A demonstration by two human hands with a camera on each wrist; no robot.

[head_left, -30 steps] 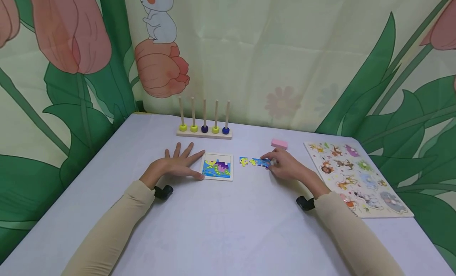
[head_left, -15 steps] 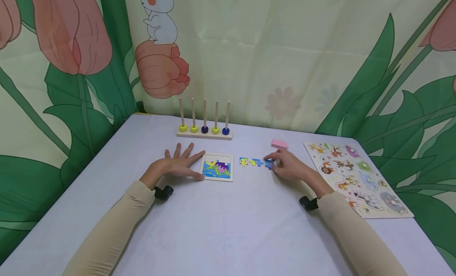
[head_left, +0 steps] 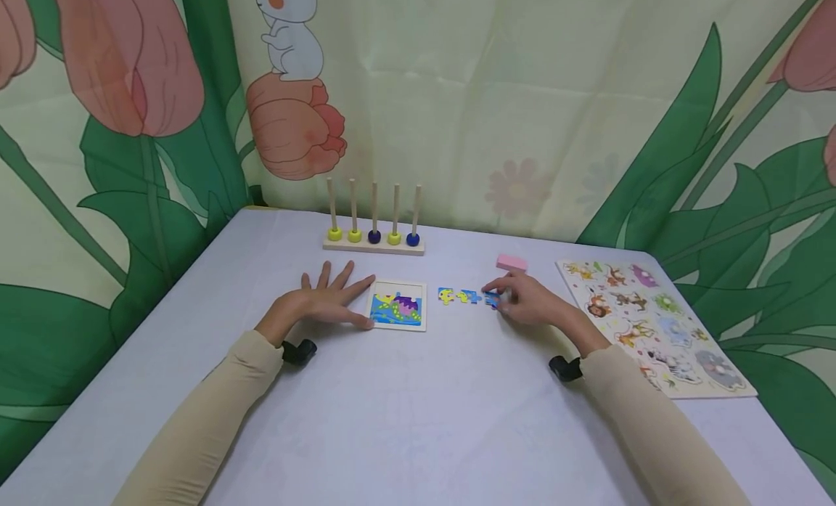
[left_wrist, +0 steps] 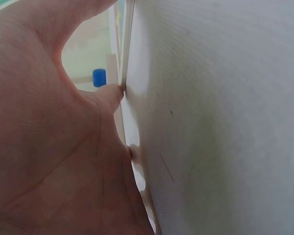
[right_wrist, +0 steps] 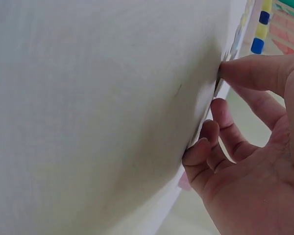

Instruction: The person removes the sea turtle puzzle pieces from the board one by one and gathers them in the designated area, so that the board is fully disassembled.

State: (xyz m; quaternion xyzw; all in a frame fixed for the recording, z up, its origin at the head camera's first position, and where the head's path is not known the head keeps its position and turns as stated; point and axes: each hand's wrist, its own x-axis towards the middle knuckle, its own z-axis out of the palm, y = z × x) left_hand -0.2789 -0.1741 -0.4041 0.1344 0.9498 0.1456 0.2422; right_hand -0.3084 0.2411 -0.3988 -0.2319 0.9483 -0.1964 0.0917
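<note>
In the tray we see puzzle pieces below a white strip; our left hand, fingers spread, touches the tray's left edge. Right of the tray, our right hand pinches a blue piece beside loose pieces.

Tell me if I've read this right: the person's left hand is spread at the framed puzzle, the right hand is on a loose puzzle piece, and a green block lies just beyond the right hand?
One slip: the block is pink, not green, as the head view shows. It does lie beyond the right hand, which is on a loose puzzle piece; the left hand is spread at the framed puzzle.
</note>
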